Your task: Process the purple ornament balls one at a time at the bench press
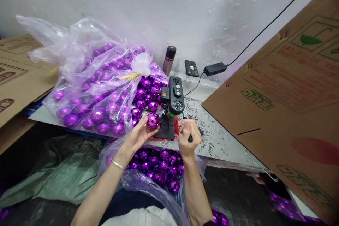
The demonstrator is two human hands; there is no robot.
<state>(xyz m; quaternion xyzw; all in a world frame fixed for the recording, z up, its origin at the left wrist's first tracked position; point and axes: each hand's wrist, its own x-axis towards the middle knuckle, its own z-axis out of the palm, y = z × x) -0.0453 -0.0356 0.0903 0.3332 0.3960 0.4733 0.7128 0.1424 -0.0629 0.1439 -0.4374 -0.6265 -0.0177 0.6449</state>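
Between the fingers and thumb of my left hand (138,133) is a shiny purple faceted ball (153,120), held at the left of a small black bench drill press (176,96). My right hand (189,135) is wrapped in a fist round the press's lever handle (190,138), whose black end pokes out below the fingers. The press's black base plate (164,131) lies between my hands. Loose purple balls (141,94) sit just behind the held ball. More purple balls (159,177) fill an open plastic bag (148,180) below the table edge, under my forearms.
A large clear bag (92,77) of purple balls covers the table's left. Behind the press stand a dark-capped bottle (168,60), a phone (191,68) and a power adapter (215,69). Black shavings (209,141) litter the tabletop. Cardboard boxes (278,88) flank both sides.
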